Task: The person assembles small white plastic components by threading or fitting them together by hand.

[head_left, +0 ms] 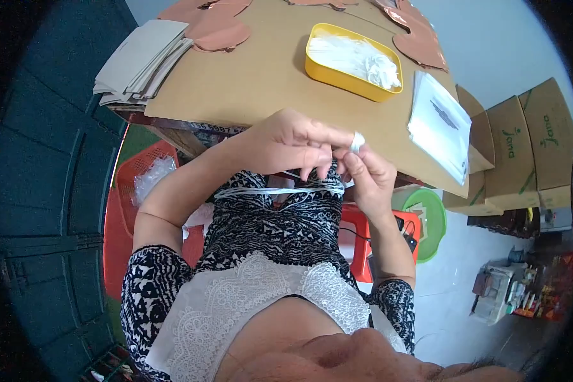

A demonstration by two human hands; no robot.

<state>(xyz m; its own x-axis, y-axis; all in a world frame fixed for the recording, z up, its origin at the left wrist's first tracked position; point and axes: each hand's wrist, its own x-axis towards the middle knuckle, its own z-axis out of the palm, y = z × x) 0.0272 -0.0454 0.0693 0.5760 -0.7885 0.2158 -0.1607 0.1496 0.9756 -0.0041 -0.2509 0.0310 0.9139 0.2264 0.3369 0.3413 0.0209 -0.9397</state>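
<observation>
While our left hand point(293, 143) and right hand point(366, 175) pinch the white strings point(280, 190) just below the cardboard sheet's point(254, 76) near edge, the strands run leftward (across our lap).

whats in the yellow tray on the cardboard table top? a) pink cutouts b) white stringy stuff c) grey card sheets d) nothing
b: the yellow tray holds a heap of white stringy material, while the pink cutouts and grey card sheets lie outside it on the table.
</observation>
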